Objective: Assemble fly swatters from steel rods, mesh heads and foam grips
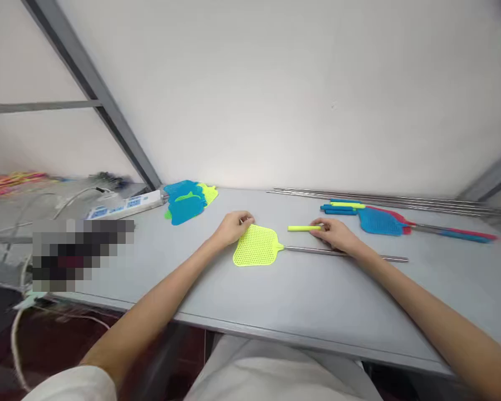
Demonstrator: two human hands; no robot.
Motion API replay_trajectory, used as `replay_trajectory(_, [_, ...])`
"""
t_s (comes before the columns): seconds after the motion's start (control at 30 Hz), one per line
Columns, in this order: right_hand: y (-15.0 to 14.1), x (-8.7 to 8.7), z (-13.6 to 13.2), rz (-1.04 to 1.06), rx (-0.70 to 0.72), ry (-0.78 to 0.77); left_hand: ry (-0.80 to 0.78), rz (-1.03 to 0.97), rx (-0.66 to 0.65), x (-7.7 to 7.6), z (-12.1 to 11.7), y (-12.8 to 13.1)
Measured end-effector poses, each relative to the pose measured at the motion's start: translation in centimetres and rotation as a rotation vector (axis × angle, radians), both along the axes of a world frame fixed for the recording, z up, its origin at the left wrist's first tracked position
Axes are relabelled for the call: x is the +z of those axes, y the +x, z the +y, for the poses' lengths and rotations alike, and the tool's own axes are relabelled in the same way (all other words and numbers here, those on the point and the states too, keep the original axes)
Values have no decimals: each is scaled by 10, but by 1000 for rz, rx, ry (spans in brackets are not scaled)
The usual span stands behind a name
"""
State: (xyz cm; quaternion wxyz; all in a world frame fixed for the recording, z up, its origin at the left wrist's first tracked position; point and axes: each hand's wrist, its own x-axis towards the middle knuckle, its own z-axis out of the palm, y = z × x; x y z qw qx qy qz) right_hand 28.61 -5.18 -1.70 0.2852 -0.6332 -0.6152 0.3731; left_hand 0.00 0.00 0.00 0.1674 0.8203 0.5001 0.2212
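Note:
A yellow-green fly swatter head [256, 246] lies in front of me, joined to a thin metal rod [313, 250] that points right. My left hand [234, 227] is closed on the far left corner of the swatter head, fingertips partly hidden. Just beyond the rod, my right hand [335, 234] pinches the right end of a short yellow handle tube [303, 228]. The tube is apart from the rod and roughly in line with it. My right wrist crosses over part of the rod.
Loose blue and yellow swatter heads [187, 209] lie at back left, near a white power strip [127, 207]. Blue and yellow handle tubes [340, 209], blue and red fly swatters [382, 221] and several metal rods [401, 201] lie at right. A wall [275, 111] stands behind the table [234, 301].

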Motion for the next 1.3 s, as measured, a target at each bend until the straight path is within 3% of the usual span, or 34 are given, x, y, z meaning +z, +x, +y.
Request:
replay_trajectory(0.17, [10,2,-2,144,-35,-23,18,24,47,5,4,-10])
replay_trajectory(0.37, [20,3,2,277,-99,58,35,101,179,11,19,-33])
replay_trajectory(0.6, [23,11,2,530,-127,80,-30,222,221,3,27,-43])
replay_trajectory(0.87, [31,9,10,685,-492,163,35,220,216,-4,21,-35])
replay_trajectory(0.97, [36,6,14,673,-567,197,63,171,102,-4,8,-19])
replay_trajectory(1.17, [43,2,18,670,-654,260,47,102,-285,-8,-26,18])
replay_trajectory(1.3, [48,0,20,670,-683,298,63,77,-375,-14,-32,28])
